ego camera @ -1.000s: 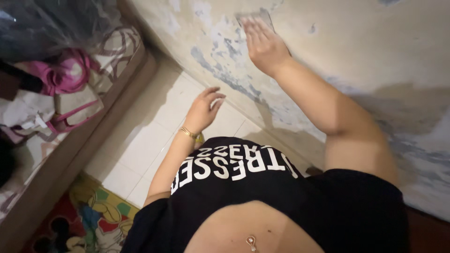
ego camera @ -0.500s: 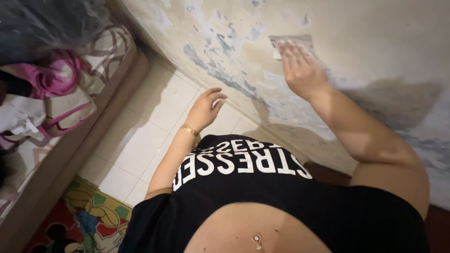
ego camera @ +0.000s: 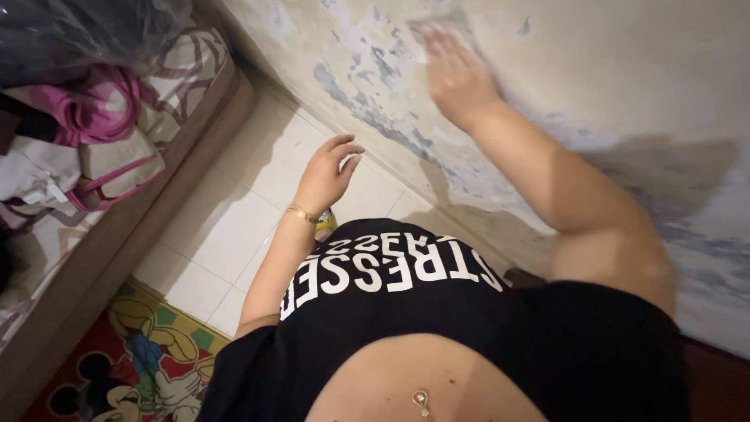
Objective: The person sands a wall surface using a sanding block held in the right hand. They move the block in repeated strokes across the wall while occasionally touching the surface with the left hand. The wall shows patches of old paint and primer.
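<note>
1. Right hand [ego camera: 457,74]: I log the grip as flat and wide. The palm and stretched fingers press a small grey sheet [ego camera: 439,19] against the wall [ego camera: 625,70], and nothing is clasped. Hand and sheet are blurred, so I cannot tell the sheet's texture. It lies high on the wall, mostly under the fingertips, with its upper edge showing above them.

2. Wall: cream paint, flaked, with blue-grey patches running down from the sheet toward the floor [ego camera: 234,219]. The arm's shadow falls to the right.

3. Left hand [ego camera: 326,176]: empty, with a loose grip and half-curled fingers. It hangs over the floor, well apart from the wall. There is a gold bracelet [ego camera: 299,212] at the wrist and a small yellow thing [ego camera: 326,223] just beside it, too small to tell.

4. Floor: pale tiles between wall and bed [ego camera: 117,234].

5. Bed: brown edge on the left, carrying pink cloth [ego camera: 94,105] and a dark plastic bag [ego camera: 78,31].

6. Rug [ego camera: 148,352]: bright cartoon print, at lower left, touching the bed's foot.

7. Shirt [ego camera: 437,328]: black with white lettering.

Step in hand, as I judge it: rubbing the flaked paint with the sheet, mid-stroke. A further stroke calls for even, flat pressure. The sheet has to stay trapped under the palm, since no finger hooks it.
</note>
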